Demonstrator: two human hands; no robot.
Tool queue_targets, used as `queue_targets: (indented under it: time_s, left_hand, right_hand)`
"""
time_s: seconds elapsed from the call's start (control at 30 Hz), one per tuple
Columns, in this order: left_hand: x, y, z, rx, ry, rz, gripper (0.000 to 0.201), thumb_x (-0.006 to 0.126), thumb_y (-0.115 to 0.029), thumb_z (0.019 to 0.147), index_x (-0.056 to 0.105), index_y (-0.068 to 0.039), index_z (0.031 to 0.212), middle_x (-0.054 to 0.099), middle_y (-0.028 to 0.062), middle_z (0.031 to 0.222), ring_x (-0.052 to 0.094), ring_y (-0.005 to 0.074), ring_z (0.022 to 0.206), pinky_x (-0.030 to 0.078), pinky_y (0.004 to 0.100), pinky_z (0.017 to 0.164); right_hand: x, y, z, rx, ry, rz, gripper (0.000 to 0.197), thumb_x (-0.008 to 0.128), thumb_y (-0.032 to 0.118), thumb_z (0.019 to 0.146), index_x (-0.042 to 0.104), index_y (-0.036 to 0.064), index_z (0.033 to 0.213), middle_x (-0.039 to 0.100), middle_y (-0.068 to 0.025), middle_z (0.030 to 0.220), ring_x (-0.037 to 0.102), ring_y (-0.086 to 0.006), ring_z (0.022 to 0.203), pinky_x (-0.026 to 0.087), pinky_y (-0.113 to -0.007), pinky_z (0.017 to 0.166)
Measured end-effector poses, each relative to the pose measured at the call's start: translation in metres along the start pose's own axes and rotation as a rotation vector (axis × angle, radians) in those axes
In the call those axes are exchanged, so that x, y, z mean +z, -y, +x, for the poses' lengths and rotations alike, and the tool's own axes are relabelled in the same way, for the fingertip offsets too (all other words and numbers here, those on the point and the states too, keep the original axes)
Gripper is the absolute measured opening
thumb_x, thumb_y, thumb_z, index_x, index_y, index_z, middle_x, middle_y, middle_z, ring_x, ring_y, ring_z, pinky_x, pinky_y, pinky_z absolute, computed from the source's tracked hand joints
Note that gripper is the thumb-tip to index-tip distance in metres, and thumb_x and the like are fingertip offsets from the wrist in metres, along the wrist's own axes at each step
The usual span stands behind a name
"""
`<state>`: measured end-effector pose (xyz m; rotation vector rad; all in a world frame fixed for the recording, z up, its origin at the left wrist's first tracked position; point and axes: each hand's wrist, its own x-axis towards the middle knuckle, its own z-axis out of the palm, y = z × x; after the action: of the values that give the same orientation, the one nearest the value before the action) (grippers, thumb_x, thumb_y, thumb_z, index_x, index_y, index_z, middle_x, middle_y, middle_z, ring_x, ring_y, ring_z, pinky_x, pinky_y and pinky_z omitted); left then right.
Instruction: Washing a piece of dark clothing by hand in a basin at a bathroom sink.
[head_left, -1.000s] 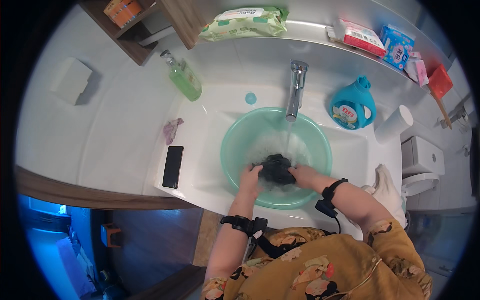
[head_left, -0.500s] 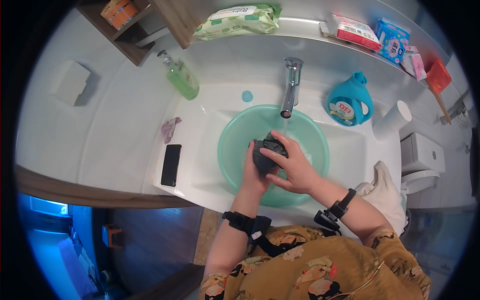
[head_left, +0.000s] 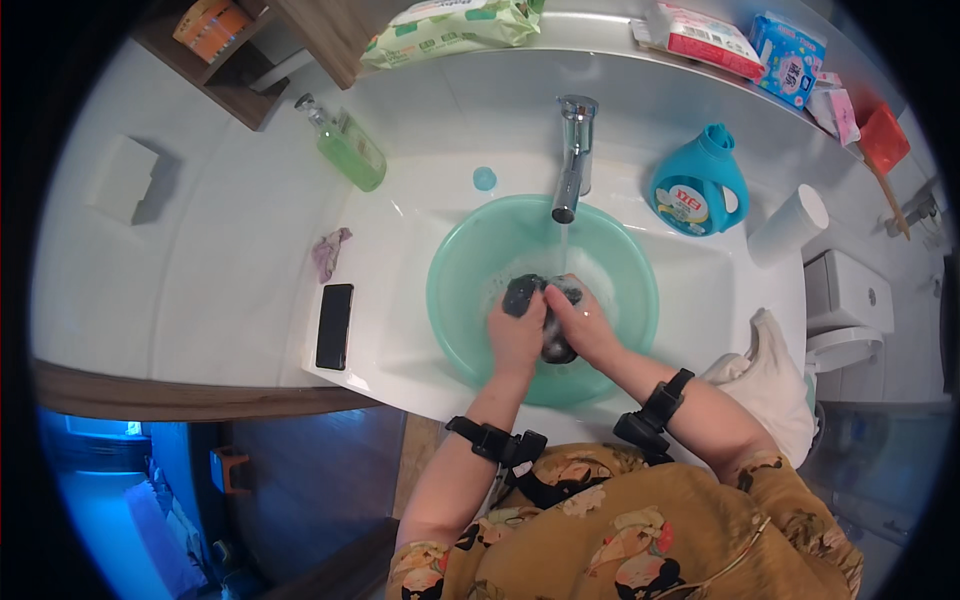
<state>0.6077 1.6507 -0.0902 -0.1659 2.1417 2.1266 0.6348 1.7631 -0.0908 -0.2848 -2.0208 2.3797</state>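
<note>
White sink (head_left: 698,300), green basin (head_left: 458,290) beneath fingers. Dark cloth (head_left: 558,350) wet, sudsy, bunched, gripped by left hand (head_left: 515,338), right hand (head_left: 583,325); right fingers, earlier spread, now curled.

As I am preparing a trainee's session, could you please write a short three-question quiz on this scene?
1. True or false: water is running from the faucet.
2. Multiple choice: what do the left hand and right hand hold: (a) a pump bottle, (b) a dark cloth, (c) a blue jug?
3. Fill in: the phone lies to the person's ___ of the green basin.

Key: 1. true; 2. b; 3. left.
</note>
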Motion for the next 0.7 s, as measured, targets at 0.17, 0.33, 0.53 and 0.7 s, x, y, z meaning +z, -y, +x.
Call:
queue_targets:
  time_s: [0.17,0.33,0.53,0.7]
  left_hand:
    - [-0.016,0.029,0.006,0.147,0.105,0.188,0.024,0.064,-0.018,0.082,0.062,0.004,0.093,0.062,0.0082,0.089,0.058,0.0161,0.077,0.048,0.0291,0.069]
    - [-0.048,0.058,0.02,0.321,0.031,0.678,0.042,0.062,-0.034,0.082,0.062,0.005,0.098,0.056,0.0238,0.099,0.058,0.034,0.086,0.045,0.0374,0.077]
    - [-0.047,0.021,0.019,-0.28,0.141,0.421,0.056,0.065,-0.041,0.08,0.057,0.01,0.1,0.057,0.0217,0.095,0.058,0.0301,0.085,0.046,0.0359,0.074]
    - [-0.046,0.045,0.032,-0.44,-0.067,0.31,0.071,0.068,-0.043,0.076,0.043,0.007,0.119,0.055,0.0189,0.104,0.057,0.0276,0.091,0.048,0.037,0.072]
  right_hand:
    - [-0.021,-0.005,0.011,0.125,0.194,-0.463,0.049,0.059,0.041,0.083,0.05,0.0047,0.115,0.063,-0.0136,0.09,0.06,-0.0238,0.084,0.045,-0.032,0.08]
    - [-0.051,0.002,0.013,0.088,0.368,-0.787,0.067,0.074,0.037,0.069,0.045,0.0071,0.122,0.063,-0.0159,0.093,0.061,-0.0268,0.086,0.046,-0.033,0.079]
    - [-0.08,0.002,0.028,0.404,0.616,-0.87,0.084,0.079,0.03,0.058,0.041,0.0072,0.129,0.056,-0.0192,0.111,0.058,-0.0301,0.098,0.046,-0.034,0.083]
    - [-0.077,-0.025,0.044,0.216,0.306,-1.345,0.083,0.076,0.034,0.063,0.037,0.0138,0.134,0.028,-0.0206,0.14,0.043,-0.0366,0.119,0.042,-0.04,0.094]
